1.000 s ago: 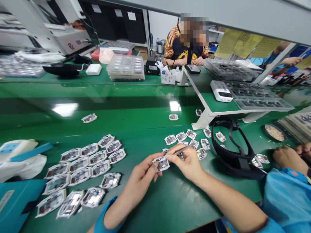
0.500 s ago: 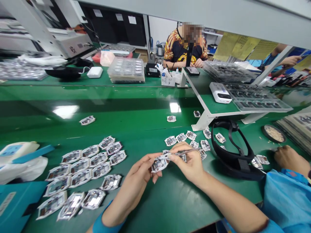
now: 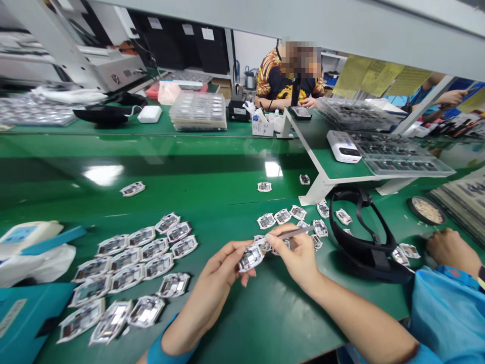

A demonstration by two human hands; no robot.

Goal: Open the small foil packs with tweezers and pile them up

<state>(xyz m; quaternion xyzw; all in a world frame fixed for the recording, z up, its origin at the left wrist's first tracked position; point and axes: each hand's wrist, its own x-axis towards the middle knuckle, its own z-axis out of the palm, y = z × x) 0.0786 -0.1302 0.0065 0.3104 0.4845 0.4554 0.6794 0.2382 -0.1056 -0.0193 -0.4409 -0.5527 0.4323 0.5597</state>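
Green mat covers a long bench (image 3: 212, 167), glossy, w/ lamp glare in two spots mid-surface. Grey beam (image 3: 341, 25) runs overhead across the room. Back L: white machine (image 3: 113, 71) beside dark panels w/ paper notes stuck on. A raised shelf (image 3: 326, 169), also green-topped, angles in from the R on a white bracket; clear trays (image 3: 401, 151) and a white device (image 3: 343, 146) sit on it. A tray stack (image 3: 197, 108) stands at the far edge, near a person (image 3: 280, 81) seated opp., forearms on the bench. Yellow sheets (image 3: 379, 71) hang back R. Black headband (image 3: 364, 237) lies on the mat below the shelf, just R of the hands. A co-worker's hand (image 3: 450, 247) rests at the R edge, near a round dish (image 3: 426, 208). Front L: silver parts (image 3: 129, 268) laid flat in close rows. A looser cluster (image 3: 295, 215) lies just beyond the hands, w/ a few strays further out on the mat.

L hand (image 3: 212, 283) pinches one part (image 3: 250, 259) betw. thumb and fingers, held tilted just above the mat, front centre. R hand (image 3: 297, 255) is closed on thin tweezers (image 3: 293, 232), nipped betw. thumb and forefinger, tips pointing L toward the part's top edge. Whether tips and part touch can't be told.
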